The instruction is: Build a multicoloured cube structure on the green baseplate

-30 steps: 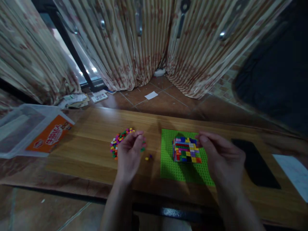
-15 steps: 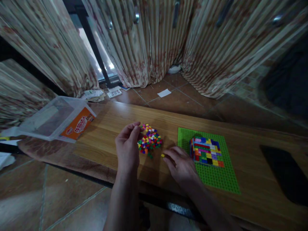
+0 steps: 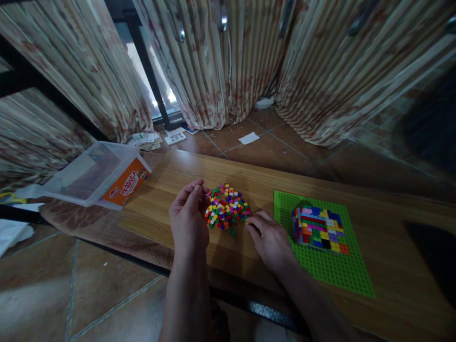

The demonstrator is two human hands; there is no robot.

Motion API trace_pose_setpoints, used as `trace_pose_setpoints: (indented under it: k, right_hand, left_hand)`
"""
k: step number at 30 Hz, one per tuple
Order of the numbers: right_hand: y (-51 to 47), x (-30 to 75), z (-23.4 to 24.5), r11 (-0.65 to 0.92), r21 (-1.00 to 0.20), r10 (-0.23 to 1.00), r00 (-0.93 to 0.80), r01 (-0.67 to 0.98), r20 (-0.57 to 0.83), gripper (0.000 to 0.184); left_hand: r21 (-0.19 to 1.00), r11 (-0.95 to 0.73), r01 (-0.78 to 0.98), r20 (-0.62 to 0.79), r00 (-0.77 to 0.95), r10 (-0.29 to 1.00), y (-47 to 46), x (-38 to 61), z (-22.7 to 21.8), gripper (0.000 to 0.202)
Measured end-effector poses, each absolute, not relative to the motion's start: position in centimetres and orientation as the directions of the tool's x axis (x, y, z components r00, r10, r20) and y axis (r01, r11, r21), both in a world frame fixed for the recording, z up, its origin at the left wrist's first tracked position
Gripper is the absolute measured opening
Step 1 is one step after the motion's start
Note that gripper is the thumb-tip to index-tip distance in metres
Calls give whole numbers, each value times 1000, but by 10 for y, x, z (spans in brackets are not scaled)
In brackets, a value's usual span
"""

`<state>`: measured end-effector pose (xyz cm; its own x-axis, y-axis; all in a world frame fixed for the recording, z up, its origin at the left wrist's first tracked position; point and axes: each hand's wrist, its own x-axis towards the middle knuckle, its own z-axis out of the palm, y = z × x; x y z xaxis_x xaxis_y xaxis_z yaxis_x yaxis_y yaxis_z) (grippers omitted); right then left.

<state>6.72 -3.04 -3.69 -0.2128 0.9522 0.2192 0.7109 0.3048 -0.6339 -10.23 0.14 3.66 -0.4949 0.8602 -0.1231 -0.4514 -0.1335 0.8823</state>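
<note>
A loose pile of small, many-coloured toy bricks (image 3: pixel 228 207) lies on the wooden table top. At the pile's left side is my left hand (image 3: pixel 188 211), raised a little, thumb and fingertips pinched together; whatever may be between them is hidden. My right hand (image 3: pixel 270 240) is at the pile's right edge, its thumb and forefinger closed on a tiny yellow brick (image 3: pixel 247 223), of which only a bit shows. Farther right, a block of joined bricks in mixed colours (image 3: pixel 320 228) stands on a green studded baseplate (image 3: pixel 342 273).
A clear plastic tub (image 3: pixel 90 178) with an orange label stands at the table's left end. A dark flat object (image 3: pixel 429 251) lies at the far right. Striped curtains (image 3: pixel 228 61) hang behind the table (image 3: pixel 156 199), and papers (image 3: pixel 174 137) lie on the tiled floor.
The camera view has turned slightly left, so things sit farther right. My right hand has come closer to the pile with the yellow brick. The left hand keeps its pinch.
</note>
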Motion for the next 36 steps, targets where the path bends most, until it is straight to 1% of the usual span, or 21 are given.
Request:
trace_pose_setpoints:
  k: [4, 7, 11, 13, 16, 18, 20, 22, 25, 28, 32, 34, 36]
  right_hand:
    - [-25, 67, -29, 269, -710, 962, -150, 651, 227, 18]
    - [-23, 71, -27, 229, -743, 970, -88, 629, 225, 16]
    - [-22, 78, -27, 144, -800, 986, -12, 583, 169, 14]
    - [-23, 79, -26, 90, -858, 993, 19, 506, 115, 14]
    - [-27, 80, -21, 37, -943, 998, 37, 331, 53, 15]
    - [-30, 80, -13, 44, -969, 997, 45, 242, 56, 16]
    - [-34, 82, -1, 63, -978, 996, 55, 197, 75, 16]
    - [-38, 87, 12, 72, -979, 994, 65, 188, 86, 17]
    - [-41, 103, 29, 73, -971, 990, 101, 227, 98, 17]
    - [-41, 135, 39, 90, -959, 968, 201, 268, 147, 17]
    - [-36, 187, 38, 47, -933, 882, 423, 358, 206, 17]
    - [-34, 207, 32, 5, -927, 856, 478, 374, 198, 19]
    - [-32, 217, 23, -34, -934, 859, 488, 357, 155, 21]
  left_hand:
    - [882, -118, -457, -137, -487, 863, 1, -105, 36, 23]
    - [877, -103, -470, -158, -485, 860, 1, -105, 37, 25]
    - [883, -46, -468, -192, -448, 873, 0, -103, 39, 27]
    - [891, -9, -454, -209, -427, 880, -1, -100, 39, 28]
    - [902, 39, -431, -227, -393, 891, -2, -97, 38, 29]
    - [907, 63, -417, -230, -364, 902, -2, -94, 38, 30]
    - [911, 76, -405, -229, -344, 911, -2, -91, 37, 30]
    - [913, 82, -399, -229, -336, 914, -1, -89, 37, 29]
    - [915, 107, -389, -241, -316, 918, -1, -83, 37, 27]
    - [921, 161, -354, -264, -264, 928, -3, -76, 38, 28]
    - [952, 204, -230, -252, -201, 947, -6, -63, 35, 29]
    - [961, 223, -160, -247, -147, 958, -7, -55, 32, 30]
    - [969, 228, -92, -235, -79, 969, -9, -46, 26, 30]
